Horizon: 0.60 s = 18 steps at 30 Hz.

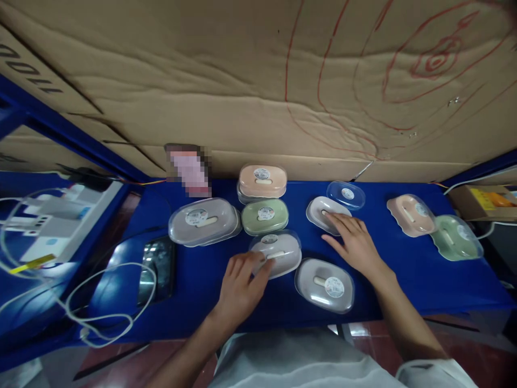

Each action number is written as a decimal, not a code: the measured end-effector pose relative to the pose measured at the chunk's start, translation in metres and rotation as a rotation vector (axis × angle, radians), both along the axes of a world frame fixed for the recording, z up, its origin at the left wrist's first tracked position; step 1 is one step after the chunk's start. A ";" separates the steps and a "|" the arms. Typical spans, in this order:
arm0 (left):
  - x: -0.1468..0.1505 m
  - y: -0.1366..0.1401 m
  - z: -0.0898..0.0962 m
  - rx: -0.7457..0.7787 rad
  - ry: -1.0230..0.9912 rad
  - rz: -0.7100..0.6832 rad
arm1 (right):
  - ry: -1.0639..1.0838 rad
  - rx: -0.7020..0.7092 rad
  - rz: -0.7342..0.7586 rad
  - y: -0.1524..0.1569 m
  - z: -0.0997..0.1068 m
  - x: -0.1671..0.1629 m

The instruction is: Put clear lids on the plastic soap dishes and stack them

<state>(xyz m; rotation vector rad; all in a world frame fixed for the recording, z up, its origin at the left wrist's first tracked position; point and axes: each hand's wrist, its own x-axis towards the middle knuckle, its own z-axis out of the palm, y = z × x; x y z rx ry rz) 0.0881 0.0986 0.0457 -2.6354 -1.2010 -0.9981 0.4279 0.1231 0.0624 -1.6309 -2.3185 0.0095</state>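
Note:
My left hand is curled over a grey oval plastic box with a clear lid. Its thumb and forefinger close in at the pale strip in the middle of the box. My right hand reaches with outstretched fingers onto another grey oval box, fingertips by its pale strip and thumb spread apart. Just behind that box lies a loose clear oval lid with a round sticker. Nearer to my body sits a third grey lidded box, with neither hand on it.
Further left stand stacked grey boxes, a green box and stacked peach boxes. At right, a peach box touches a green one. A dark phone, white cables and a power strip occupy the left. Cardboard walls the back.

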 end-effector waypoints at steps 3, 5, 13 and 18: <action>-0.004 -0.021 -0.012 -0.045 0.052 -0.119 | -0.044 0.004 -0.023 0.011 -0.019 0.004; -0.004 -0.033 -0.020 -0.091 0.054 -0.120 | -0.020 -0.007 -0.017 0.019 -0.024 0.009; 0.013 -0.046 -0.021 -0.155 0.094 0.084 | 0.061 0.055 -0.020 -0.027 0.015 0.004; 0.021 -0.039 -0.016 -0.161 0.127 0.143 | -0.079 -0.309 0.239 -0.100 0.025 -0.018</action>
